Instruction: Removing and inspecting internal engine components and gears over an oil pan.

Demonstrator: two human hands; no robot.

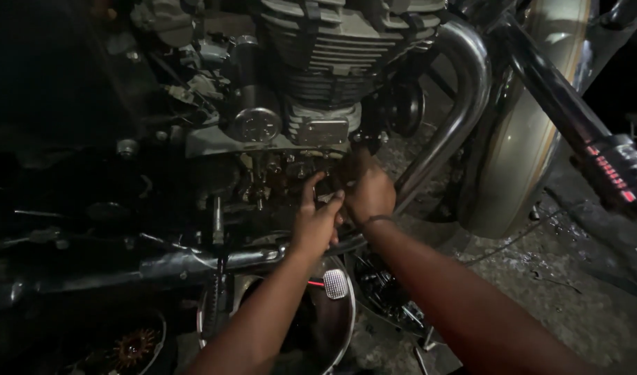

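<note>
Single head cam, looking down and forward from above own forearms. Pretty close, right up on motorcycle engine, exhaust pipe to right, ground lower right. Dim light, left side mostly black. No second view.

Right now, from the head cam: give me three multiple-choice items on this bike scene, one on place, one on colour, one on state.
1. Where are both hands?
A. on the front wheel
B. at the open engine case under the cylinder
C. on the floor

2. What colour is the exhaust pipe?
A. shiny chrome
B. red
C. yellow

3. What is the engine's lower side like?
A. covered
B. open, parts exposed
C. wrapped in cloth

Key: 1 B, left hand and right hand meet at the engine case below the finned cylinder. 2 A, the exhaust pipe gleams silver. 3 B, inner parts show.
</note>
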